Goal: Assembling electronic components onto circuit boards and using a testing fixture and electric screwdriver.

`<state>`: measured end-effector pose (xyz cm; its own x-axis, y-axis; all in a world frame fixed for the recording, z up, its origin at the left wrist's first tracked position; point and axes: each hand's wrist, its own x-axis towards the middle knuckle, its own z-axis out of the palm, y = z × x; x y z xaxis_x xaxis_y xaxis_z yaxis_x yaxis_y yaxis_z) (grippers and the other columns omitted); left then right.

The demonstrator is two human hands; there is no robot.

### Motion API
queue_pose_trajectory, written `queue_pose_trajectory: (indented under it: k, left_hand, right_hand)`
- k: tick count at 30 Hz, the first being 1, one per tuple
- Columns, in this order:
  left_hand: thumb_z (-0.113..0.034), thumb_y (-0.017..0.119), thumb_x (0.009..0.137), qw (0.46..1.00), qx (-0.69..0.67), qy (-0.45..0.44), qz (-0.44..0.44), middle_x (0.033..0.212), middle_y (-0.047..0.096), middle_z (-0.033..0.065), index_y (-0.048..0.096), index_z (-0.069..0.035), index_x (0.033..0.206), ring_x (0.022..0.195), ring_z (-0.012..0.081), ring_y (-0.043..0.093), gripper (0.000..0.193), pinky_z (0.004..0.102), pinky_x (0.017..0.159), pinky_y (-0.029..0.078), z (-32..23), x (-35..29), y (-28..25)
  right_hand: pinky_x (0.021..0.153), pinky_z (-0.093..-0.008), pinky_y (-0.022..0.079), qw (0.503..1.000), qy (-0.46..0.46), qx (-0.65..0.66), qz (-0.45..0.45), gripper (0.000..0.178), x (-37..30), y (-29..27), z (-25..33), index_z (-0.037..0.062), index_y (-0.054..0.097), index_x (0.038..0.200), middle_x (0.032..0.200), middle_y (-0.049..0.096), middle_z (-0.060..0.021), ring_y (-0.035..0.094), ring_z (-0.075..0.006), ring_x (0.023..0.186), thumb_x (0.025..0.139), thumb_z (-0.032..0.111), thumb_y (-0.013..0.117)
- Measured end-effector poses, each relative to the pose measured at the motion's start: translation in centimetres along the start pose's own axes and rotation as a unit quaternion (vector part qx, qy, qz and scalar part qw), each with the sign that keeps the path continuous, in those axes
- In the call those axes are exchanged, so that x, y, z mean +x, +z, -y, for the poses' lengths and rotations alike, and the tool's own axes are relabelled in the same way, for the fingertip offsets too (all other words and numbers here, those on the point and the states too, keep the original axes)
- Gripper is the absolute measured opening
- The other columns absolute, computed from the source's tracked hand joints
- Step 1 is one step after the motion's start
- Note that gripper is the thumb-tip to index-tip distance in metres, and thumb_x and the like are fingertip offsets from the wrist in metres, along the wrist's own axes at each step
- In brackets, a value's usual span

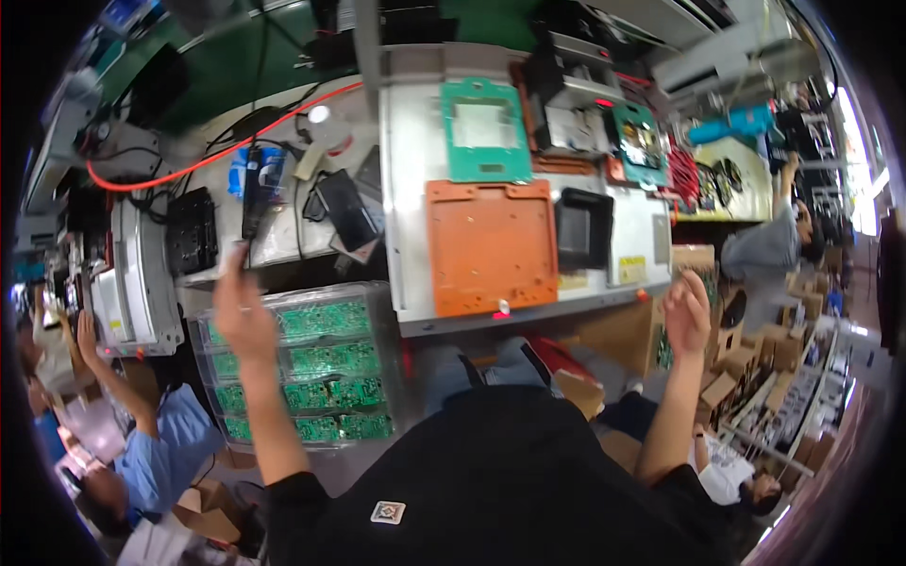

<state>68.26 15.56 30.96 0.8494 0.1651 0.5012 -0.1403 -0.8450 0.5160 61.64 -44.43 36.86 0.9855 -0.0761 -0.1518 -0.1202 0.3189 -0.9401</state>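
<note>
My left hand [245,316] is raised over the left end of the bench front, smeared by motion. Its fingertips meet the lower end of a slim black tool [253,193] hanging on a cord; whether they grip it I cannot tell. My right hand [688,309] is lifted off the right front corner of the work station, fingers loosely curled, with nothing seen in it. Between the hands, an orange fixture plate [493,250] lies on the white station top [408,141]. Behind it lies a green frame [486,170] with a rectangular window. A black tray [583,231] sits right of the orange plate.
Below my left hand, a clear tray [385,325] holds rows of green circuit boards [330,363]. A phone-like black device [346,209], a blue packet [255,173] and a red-orange hose [208,170] occupy the left bench. Co-workers [175,439] sit on both sides; cardboard boxes [722,387] stand right.
</note>
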Motion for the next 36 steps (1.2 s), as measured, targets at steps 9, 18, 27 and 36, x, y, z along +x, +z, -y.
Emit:
queue_pose_trajectory:
  k: [9, 18, 27, 36]
  left_hand:
    - [-0.01, 0.062, 0.084, 0.877, 0.031, 0.304, 0.372, 0.137, 0.053, 0.0147, 0.054, -0.004, 0.129, 0.13, 0.0306, 0.047, 0.046, 0.0448, 0.11, 0.035, -9.8, -2.6, 9.0]
    - [-0.009, 0.053, 0.095, 0.902, 0.052, 0.196, 0.382, 0.138, 0.051, 0.0192, 0.06, -0.001, 0.12, 0.132, 0.0349, 0.045, 0.028, 0.042, 0.109, 0.035, -5.9, -1.7, 7.1]
    - [-0.005, 0.053, 0.095, 0.941, 0.042, 0.052, 0.332, 0.138, 0.053, 0.016, 0.06, 0.0, 0.119, 0.129, 0.0284, 0.05, 0.025, 0.0354, 0.099, 0.044, -3.8, -2.2, 6.5]
    - [-0.001, 0.055, 0.093, 0.974, -0.053, -0.042, 0.215, 0.132, 0.057, 0.0123, 0.064, 0.0, 0.112, 0.113, 0.0228, 0.059, 0.021, 0.0301, 0.081, 0.051, -10.4, -3.2, 6.6]
  right_hand:
    - [0.069, -0.0292, 0.046, 0.961, -0.095, 0.087, -0.246, 0.033, -5.3, -6.2, -6.1, 0.0023, 0.053, 0.124, 0.091, 0.06, -0.004, 0.054, -0.014, 0.077, 0.092, 0.009, 0.057]
    - [0.063, -0.0277, 0.051, 0.836, 0.017, -0.338, -0.432, 0.018, -6.3, -19.2, -13.3, 0.0046, 0.068, 0.105, 0.087, 0.069, -0.0078, 0.063, -0.0156, 0.071, 0.09, 0.011, 0.06]
    - [0.073, -0.0427, 0.054, 0.588, 0.146, -0.76, -0.234, 0.017, 2.9, -17.6, -20.0, 0.0082, 0.066, 0.093, 0.082, 0.069, -0.0129, 0.068, -0.0329, 0.084, 0.08, 0.019, 0.066]
    - [0.074, -0.0449, 0.054, 0.685, 0.133, -0.694, -0.174, 0.025, 3.2, -18.7, -17.6, 0.0109, 0.072, 0.09, 0.085, 0.07, -0.0144, 0.067, -0.0353, 0.084, 0.084, 0.034, 0.064]
